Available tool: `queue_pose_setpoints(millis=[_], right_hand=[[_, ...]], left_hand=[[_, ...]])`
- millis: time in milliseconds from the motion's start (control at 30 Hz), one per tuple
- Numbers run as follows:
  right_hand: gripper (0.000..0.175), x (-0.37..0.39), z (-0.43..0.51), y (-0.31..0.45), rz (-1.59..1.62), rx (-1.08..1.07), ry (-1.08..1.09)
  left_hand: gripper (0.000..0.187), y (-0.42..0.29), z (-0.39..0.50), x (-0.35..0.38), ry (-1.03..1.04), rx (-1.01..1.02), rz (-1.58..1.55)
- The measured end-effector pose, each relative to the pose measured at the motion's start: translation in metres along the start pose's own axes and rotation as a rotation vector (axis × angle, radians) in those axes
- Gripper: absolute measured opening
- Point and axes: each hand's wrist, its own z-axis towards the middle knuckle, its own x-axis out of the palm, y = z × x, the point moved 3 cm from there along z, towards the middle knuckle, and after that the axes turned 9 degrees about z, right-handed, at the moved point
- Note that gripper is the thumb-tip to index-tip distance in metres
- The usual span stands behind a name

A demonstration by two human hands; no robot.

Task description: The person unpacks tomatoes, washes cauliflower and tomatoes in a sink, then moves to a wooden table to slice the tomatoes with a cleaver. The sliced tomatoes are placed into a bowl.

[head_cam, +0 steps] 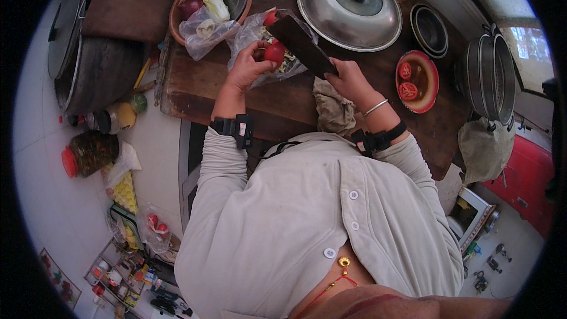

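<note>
My left hand (248,66) holds a red tomato (275,53) between thumb and fingers. In my right hand (352,79) is the handle of a dark, broad cleaver (301,46), its blade slanting up and left, beside the tomato. Under both lies an open clear plastic bag (248,31) with pale vegetable scraps (290,63) on it. Another red piece, apparently tomato (271,17), shows behind the blade's far end; the blade hides part of the bag. A crumpled grey cloth (332,108) lies below my right wrist. Two cut tomato halves (407,91) sit in a red-rimmed enamel bowl (435,82) to the right.
All this stands on a dark wooden table (199,91). A brown basin (175,22) at the back left holds cabbage, a purple onion and a metal bowl. A large domed metal lid (319,22), nested bowls (429,31) and steamer pots (485,77) occupy the back and right.
</note>
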Motion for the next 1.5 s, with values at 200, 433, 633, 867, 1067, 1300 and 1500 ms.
queue_pose_setpoints(millis=[200,433,633,867,1067,1300,1500], right_hand=[[0.027,-0.001,-0.001,-0.017,-0.021,0.049,-0.032],[0.032,-0.013,-0.005,-0.013,0.176,0.07,-0.136],[0.032,-0.008,-0.005,-0.008,0.265,0.125,-0.05],[0.032,0.004,-0.002,-0.015,0.292,0.113,-0.055],[0.03,0.006,0.001,-0.014,0.273,0.142,-0.057],[0.03,0.004,0.007,-0.012,0.193,0.082,-0.062],[0.029,0.01,0.011,-0.022,0.121,0.069,-0.084]], left_hand=[[0.051,-0.011,0.006,0.002,0.045,0.047,-0.077],[0.049,-0.009,0.014,-0.001,0.088,0.068,0.083],[0.05,0.001,0.016,0.003,0.073,0.029,-0.106],[0.056,0.006,0.015,0.011,0.209,0.002,-0.486],[0.056,0.012,0.015,0.019,0.258,-0.047,-0.6],[0.058,0.009,0.014,0.018,0.262,-0.031,-0.545],[0.067,0.003,0.011,0.018,0.283,-0.03,-0.471]])
